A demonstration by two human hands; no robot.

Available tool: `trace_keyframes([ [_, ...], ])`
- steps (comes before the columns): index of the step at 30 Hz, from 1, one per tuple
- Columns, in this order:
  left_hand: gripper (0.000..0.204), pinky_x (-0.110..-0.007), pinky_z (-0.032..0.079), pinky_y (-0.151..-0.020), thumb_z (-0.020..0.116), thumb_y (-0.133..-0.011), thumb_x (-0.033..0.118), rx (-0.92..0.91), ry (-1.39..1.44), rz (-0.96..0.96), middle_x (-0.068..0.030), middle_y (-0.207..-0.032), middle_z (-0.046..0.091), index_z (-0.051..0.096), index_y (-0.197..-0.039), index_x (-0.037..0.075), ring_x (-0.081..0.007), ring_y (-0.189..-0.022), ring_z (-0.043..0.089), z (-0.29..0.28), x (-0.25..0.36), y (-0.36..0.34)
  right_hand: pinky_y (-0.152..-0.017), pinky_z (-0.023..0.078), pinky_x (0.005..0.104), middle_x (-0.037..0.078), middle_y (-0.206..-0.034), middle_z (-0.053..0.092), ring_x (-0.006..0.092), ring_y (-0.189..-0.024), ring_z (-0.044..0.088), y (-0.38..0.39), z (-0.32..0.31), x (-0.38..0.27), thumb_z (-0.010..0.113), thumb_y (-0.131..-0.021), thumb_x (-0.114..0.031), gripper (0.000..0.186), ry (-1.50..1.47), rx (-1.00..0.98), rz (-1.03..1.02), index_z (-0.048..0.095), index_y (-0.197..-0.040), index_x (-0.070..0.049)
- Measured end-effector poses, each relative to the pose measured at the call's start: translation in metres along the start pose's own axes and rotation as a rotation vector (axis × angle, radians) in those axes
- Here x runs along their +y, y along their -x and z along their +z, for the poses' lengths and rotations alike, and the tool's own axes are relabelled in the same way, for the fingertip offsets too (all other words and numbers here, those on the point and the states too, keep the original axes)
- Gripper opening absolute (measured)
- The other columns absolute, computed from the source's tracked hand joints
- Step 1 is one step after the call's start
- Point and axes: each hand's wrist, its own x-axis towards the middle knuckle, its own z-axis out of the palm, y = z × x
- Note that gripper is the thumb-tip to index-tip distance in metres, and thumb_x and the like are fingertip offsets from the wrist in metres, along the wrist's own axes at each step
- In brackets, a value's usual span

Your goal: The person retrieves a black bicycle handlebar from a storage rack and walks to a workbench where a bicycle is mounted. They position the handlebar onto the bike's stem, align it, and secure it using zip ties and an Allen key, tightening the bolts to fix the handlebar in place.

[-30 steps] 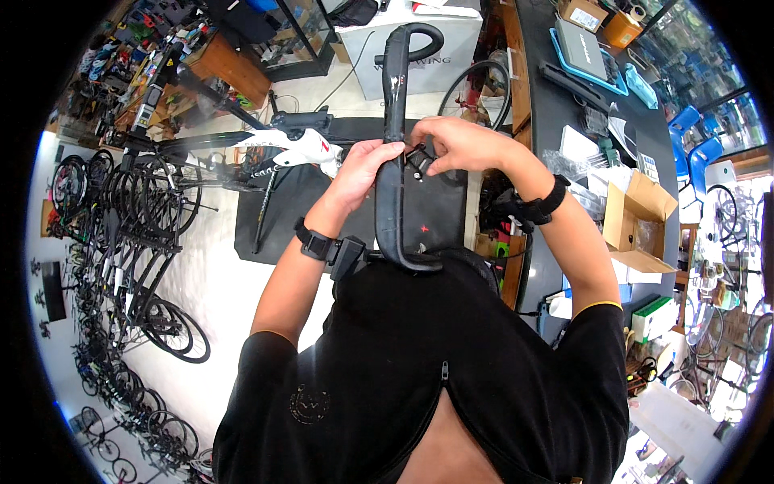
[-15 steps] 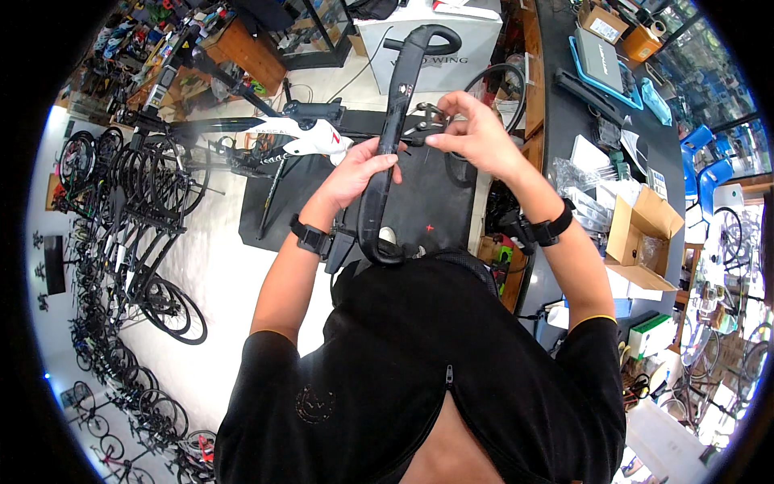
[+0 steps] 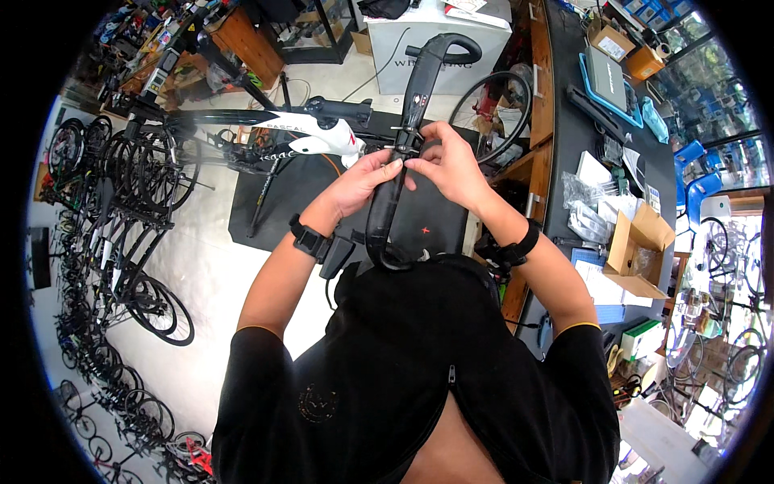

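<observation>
A black drop handlebar (image 3: 385, 211) runs lengthwise in front of me, its near end by my waist. My left hand (image 3: 355, 187) is closed around its middle from the left, thumb on top. At the bar's centre sits a small dark bracket (image 3: 406, 140), which looks like a clamp-on mount. My right hand (image 3: 453, 168) pinches this bracket from the right, its fingertips close to my left thumb. Part of the bracket is hidden behind my fingers. Just left of the bar is the front of a white and black bicycle frame (image 3: 334, 139).
A black mat (image 3: 431, 216) lies on the floor below. To the right runs a dark workbench (image 3: 556, 198) with an open cardboard box (image 3: 641, 246) and papers. Beyond the bar stand a large grey box (image 3: 379, 60) and a wheel (image 3: 528, 113). Several bicycles line the left.
My right hand has moved left with the bracket, from beside the handlebar onto it. The handlebar's far end has shifted slightly right, and my left hand stays on the bar.
</observation>
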Motion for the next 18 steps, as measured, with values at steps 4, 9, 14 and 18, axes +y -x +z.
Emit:
trace_keyframes([
  [4,0.032,-0.021,0.046,-0.073,0.052,-0.101,0.035,0.017,-0.093,-0.009,-0.0015,-0.091,0.066,0.057,-0.118,0.008,-0.0058,-0.082,0.056,-0.018,0.000,-0.001,-0.068,0.055,0.0302,0.017,-0.101,0.059,0.0184,-0.079,0.067,-0.003,0.018,-0.002,0.074,-0.079,-0.002,0.042,0.038,0.035,0.036,0.050,-0.113,0.007],
  [9,0.033,-0.022,0.045,-0.071,0.049,-0.102,0.036,-0.004,-0.247,0.004,0.0004,-0.088,0.063,0.057,-0.113,0.006,-0.0063,-0.079,0.055,-0.034,-0.001,-0.009,-0.066,0.053,0.0279,0.012,-0.090,0.061,0.0162,-0.073,0.065,-0.011,0.031,0.020,0.075,-0.080,-0.003,0.044,0.051,0.123,-0.007,0.050,-0.115,0.005],
  [14,0.034,-0.021,0.045,-0.071,0.049,-0.102,0.037,-0.078,-0.210,-0.044,0.0014,-0.088,0.062,0.059,-0.109,0.005,-0.0057,-0.079,0.055,-0.050,-0.001,-0.016,-0.063,0.048,0.0238,0.006,-0.079,0.060,0.0092,-0.066,0.057,-0.023,0.027,0.034,0.076,-0.079,-0.001,0.044,-0.060,0.066,0.070,0.049,-0.114,0.001],
  [18,0.035,-0.021,0.045,-0.069,0.047,-0.102,0.038,-0.124,-0.245,-0.057,0.0018,-0.087,0.061,0.059,-0.105,0.006,-0.0053,-0.078,0.054,-0.063,-0.002,-0.023,-0.063,0.048,0.0224,0.005,-0.076,0.061,0.0068,-0.070,0.057,-0.032,0.031,0.032,0.074,-0.080,0.003,0.040,-0.231,0.057,0.109,0.049,-0.112,0.000],
])
